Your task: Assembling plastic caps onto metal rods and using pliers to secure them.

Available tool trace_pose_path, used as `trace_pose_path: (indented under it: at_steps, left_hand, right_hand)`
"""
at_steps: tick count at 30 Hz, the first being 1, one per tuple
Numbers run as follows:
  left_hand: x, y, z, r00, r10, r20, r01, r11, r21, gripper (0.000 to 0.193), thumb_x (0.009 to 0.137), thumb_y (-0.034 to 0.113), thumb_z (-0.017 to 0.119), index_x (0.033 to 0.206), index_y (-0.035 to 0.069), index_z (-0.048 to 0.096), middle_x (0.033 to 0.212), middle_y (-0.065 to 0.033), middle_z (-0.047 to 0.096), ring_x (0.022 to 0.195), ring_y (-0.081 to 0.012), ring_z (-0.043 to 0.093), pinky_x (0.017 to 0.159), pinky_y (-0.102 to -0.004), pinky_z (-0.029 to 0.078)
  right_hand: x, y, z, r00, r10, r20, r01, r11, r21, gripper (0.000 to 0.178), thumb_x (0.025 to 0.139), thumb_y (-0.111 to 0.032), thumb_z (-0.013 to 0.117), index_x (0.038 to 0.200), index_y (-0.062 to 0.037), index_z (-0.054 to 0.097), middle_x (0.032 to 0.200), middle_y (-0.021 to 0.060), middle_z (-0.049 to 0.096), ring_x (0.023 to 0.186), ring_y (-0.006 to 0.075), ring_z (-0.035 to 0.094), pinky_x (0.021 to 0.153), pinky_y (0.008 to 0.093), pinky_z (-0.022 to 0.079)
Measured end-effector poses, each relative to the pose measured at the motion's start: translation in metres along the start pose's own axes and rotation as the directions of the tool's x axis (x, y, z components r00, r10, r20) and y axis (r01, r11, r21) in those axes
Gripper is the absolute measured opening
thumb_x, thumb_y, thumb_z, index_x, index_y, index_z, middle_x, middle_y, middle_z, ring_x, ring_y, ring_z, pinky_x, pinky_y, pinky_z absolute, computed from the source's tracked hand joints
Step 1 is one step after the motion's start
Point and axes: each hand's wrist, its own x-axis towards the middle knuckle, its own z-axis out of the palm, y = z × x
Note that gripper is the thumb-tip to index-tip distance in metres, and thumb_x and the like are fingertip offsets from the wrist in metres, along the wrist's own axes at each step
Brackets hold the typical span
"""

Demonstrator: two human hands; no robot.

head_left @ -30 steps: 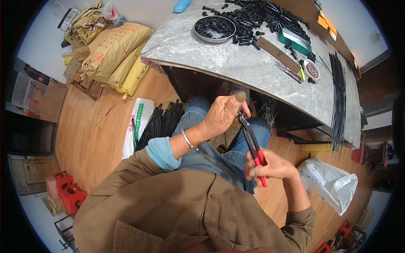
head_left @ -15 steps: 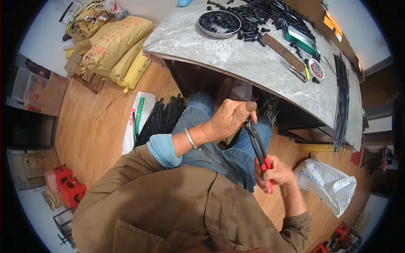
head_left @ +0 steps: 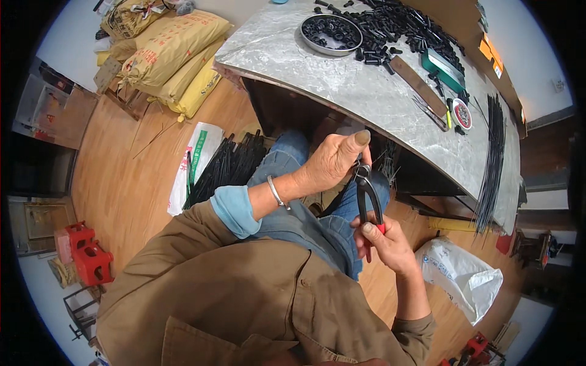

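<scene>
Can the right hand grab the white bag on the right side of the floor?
Probably not just now: the right hand is wrapped around the pliers. The white bag lies lower, on the floor to its right. Nothing seems to stand between them, but the hand would likely need freeing first.

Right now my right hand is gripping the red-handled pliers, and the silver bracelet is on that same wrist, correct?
Not quite: the silver bracelet is on your left wrist, as the head view shows. Your right hand does grip the red-handled pliers.
</scene>
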Motion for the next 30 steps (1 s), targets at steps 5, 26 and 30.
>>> trace_pose_path:
  at_steps: [5, 26, 30]
  left_hand:
    - [-0.001, 0.0, 0.0, 0.999, -0.046, -0.006, 0.046, 0.997, -0.07, 0.07, 0.095, 0.062, 0.032, 0.072, 0.003, 0.061, 0.061, 0.0005, 0.053, 0.056, -0.0064, 0.044, 0.049, -0.0224, 0.034]
    - [0.006, 0.006, -0.005, 0.983, -0.152, 0.103, 0.161, 0.984, -0.079, 0.074, 0.091, 0.068, 0.033, 0.07, 0.002, 0.057, 0.055, 0.0001, 0.049, 0.048, -0.0062, 0.042, 0.044, -0.0231, 0.032]
    - [0.018, -0.022, 0.001, 0.982, 0.185, -0.049, -0.185, 0.983, 0.006, 0.066, 0.099, 0.054, 0.03, 0.079, 0.0, 0.063, 0.056, 0.0001, 0.049, 0.047, -0.0062, 0.042, 0.043, -0.0229, 0.031]
  right_hand:
    - [-0.002, -0.014, 0.004, 0.999, 0.01, 0.036, -0.014, 0.996, 0.093, 0.041, 0.094, -0.032, 0.056, 0.113, 0.004, 0.054, 0.073, 0.0055, 0.058, 0.065, 0.0153, 0.061, 0.052, 0.0247, 0.05]
    - [0.01, 0.006, 0.007, 1.0, 0.001, -0.005, -0.001, 1.0, 0.018, 0.04, 0.099, -0.04, 0.045, 0.075, -0.0073, 0.043, 0.059, 0.001, 0.046, 0.046, 0.01, 0.047, 0.037, 0.0245, 0.039]
    - [0.024, -0.002, -0.007, 0.901, -0.357, -0.245, 0.177, 0.821, -0.543, 0.023, 0.093, -0.023, 0.056, 0.081, -0.0038, 0.051, 0.061, 0.0096, 0.052, 0.053, 0.0222, 0.056, 0.049, 0.034, 0.045]
